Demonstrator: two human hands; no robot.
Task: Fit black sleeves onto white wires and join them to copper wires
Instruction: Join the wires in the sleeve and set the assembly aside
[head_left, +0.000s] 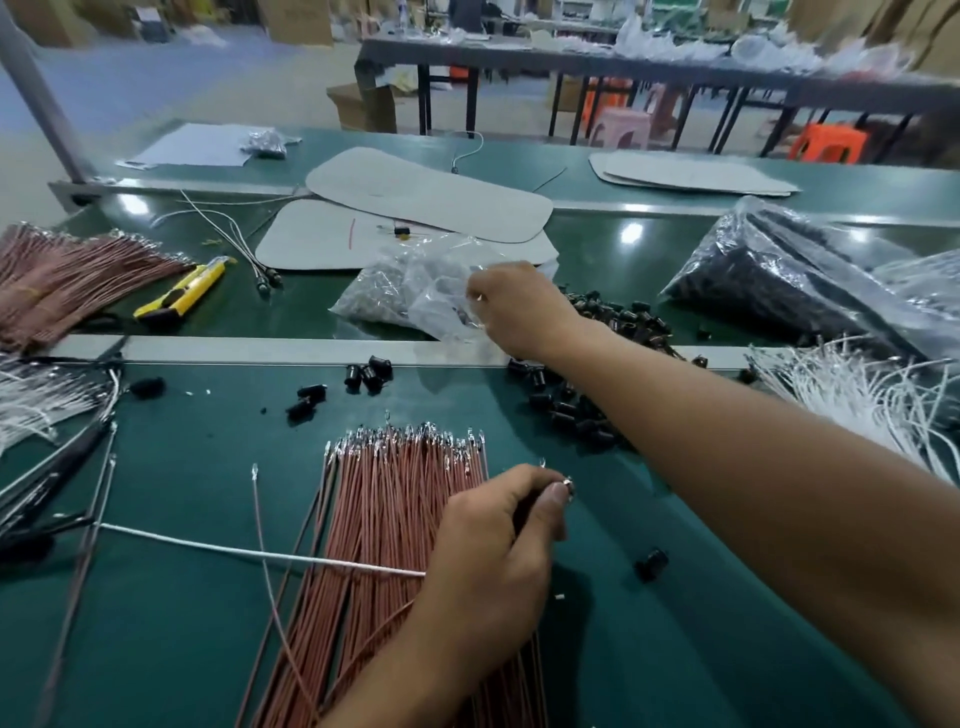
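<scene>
- Now, left of my left-hand fingers, the white wire (260, 555) trails away across the bundle of copper wires (384, 519), which lies under and beside that hand.
- My left hand (493, 545) pinches the white wire's end between thumb and curled fingers, with a metal tip showing at the thumbnail.
- Beyond it, my right hand (519, 306) pinches the plastic of a clear bag (395, 291) of small silvery parts.
- Right of both hands lie the black sleeves (571, 410) in a loose pile.
- I judge I'm fetching a part for the join. Next I must draw one piece out and bring it to the pinched tip without loosening my left grip.
</scene>
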